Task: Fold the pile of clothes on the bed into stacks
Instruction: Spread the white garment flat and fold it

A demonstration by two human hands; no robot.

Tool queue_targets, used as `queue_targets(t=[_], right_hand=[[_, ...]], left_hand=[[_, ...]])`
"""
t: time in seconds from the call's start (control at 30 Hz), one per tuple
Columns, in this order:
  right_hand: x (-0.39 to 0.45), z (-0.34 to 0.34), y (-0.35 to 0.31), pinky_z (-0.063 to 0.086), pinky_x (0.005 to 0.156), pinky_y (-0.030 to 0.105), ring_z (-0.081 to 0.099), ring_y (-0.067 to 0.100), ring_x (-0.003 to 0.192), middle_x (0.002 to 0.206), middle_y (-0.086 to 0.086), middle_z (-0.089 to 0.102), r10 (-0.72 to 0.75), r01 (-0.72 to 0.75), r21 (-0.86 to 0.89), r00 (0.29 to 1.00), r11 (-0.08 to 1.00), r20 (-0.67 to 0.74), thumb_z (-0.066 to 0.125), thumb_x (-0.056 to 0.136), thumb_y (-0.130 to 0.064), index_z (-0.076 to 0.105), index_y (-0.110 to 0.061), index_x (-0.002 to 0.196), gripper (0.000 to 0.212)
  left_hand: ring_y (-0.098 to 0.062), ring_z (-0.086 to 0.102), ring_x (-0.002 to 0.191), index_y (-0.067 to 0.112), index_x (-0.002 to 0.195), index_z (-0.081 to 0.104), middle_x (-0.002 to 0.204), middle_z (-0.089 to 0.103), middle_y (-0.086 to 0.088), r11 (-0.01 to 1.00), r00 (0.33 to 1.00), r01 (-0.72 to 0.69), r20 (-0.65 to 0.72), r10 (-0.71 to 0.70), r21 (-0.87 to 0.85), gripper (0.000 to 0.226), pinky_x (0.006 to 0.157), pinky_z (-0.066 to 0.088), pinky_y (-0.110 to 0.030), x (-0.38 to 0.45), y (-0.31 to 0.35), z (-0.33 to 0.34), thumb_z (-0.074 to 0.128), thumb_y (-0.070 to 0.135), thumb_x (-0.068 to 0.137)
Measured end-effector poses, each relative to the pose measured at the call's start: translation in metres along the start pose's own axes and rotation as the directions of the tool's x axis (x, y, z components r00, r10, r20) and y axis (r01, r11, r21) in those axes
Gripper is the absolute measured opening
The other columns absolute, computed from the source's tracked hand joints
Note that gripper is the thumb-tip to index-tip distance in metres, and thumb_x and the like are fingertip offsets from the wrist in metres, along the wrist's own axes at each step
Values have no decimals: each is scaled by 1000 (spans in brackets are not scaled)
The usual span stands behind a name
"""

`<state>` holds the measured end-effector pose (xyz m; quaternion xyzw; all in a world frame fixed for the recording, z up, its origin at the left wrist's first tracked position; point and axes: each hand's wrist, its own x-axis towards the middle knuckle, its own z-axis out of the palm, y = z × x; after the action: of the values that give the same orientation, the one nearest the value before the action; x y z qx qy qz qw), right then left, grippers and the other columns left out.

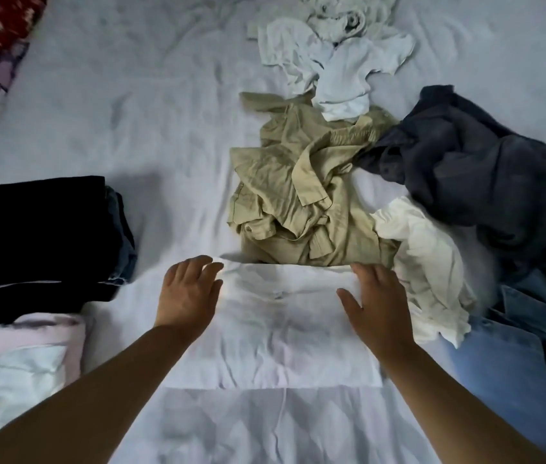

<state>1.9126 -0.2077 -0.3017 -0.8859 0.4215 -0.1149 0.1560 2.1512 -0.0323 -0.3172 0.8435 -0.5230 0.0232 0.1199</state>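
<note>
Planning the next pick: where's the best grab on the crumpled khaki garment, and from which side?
Judging from its pose, take the khaki garment by the loose flap standing up near its middle, coming from above on the near side. The heap is bunched and its right edge touches the white garment, so a side scoop there may drag that along.

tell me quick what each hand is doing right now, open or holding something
Left hand: open, fingers spread flat on the left edge of the white garment.
Right hand: open, flat on the garment's right side, holding nothing.

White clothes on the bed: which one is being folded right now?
The flat white garment under both hands; the other white pieces lie crumpled, untouched.
</note>
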Motion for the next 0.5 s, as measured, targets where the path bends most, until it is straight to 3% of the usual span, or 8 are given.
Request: queue_targets(t=[0.1, 0.2, 0.33, 0.4, 0.47, 0.5], right_hand=[[-17, 15, -9, 41, 88, 41, 58, 38, 101, 106, 17, 61, -118, 118, -29, 993, 993, -7, 44, 83, -37, 63, -5, 111, 47], [-36, 38, -15, 31, 99, 46, 45, 36, 124, 130, 19, 55, -209, 215, -35, 971, 976, 119, 31, 96, -48, 60, -12, 121, 53], [-50, 68, -9, 26, 103, 59, 28, 36, 135, 144, 15, 43, -84, 143, -151, 936, 978, 341, 12, 94, -61, 43, -24, 135, 63], [-58, 78, -2, 28, 97, 68, 25, 36, 137, 149, 12, 37, 12, 66, -186, 922, 980, 388, 10, 93, -64, 38, -28, 139, 65], [-64, 84, 1, 26, 96, 71, 23, 34, 139, 153, 9, 30, 60, 29, -208, 911, 978, 409, 13, 92, -65, 36, -30, 142, 65], [-65, 84, 1, 25, 97, 71, 22, 34, 140, 153, 9, 28, 78, 12, -213, 909, 977, 409, 15, 91, -65, 35, -30, 143, 66]], left_hand=[[-30, 52, 115, 9, 114, 65, 124, 60, -13, 986, 986, -151, 56, 155, -68, 37, 100, 33, -39, -21, 16, 10, 39, 27, 93], [-26, 37, 132, 12, 127, 55, 138, 51, -11, 973, 950, -223, 210, 232, -67, 50, 110, 20, -40, -41, 27, 24, 21, 38, 101], [-27, 0, 146, 26, 144, 28, 151, 31, -10, 995, 867, -85, 495, 52, 45, 64, 107, 14, -56, -44, 26, 45, 17, 62, 92], [-25, -24, 142, 38, 148, 0, 158, -1, -5, 992, 835, -33, 549, -37, 118, 76, 106, 3, -63, -43, 24, 55, -3, 76, 82], [-24, -41, 132, 46, 132, -37, 146, -41, 2, 987, 785, -41, 617, -65, 156, 79, 104, -6, -67, -42, 24, 61, -20, 82, 64], [-25, -44, 130, 46, 124, -44, 139, -49, 4, 987, 761, -35, 645, -74, 155, 80, 104, -7, -68, -40, 25, 59, -20, 85, 58]])
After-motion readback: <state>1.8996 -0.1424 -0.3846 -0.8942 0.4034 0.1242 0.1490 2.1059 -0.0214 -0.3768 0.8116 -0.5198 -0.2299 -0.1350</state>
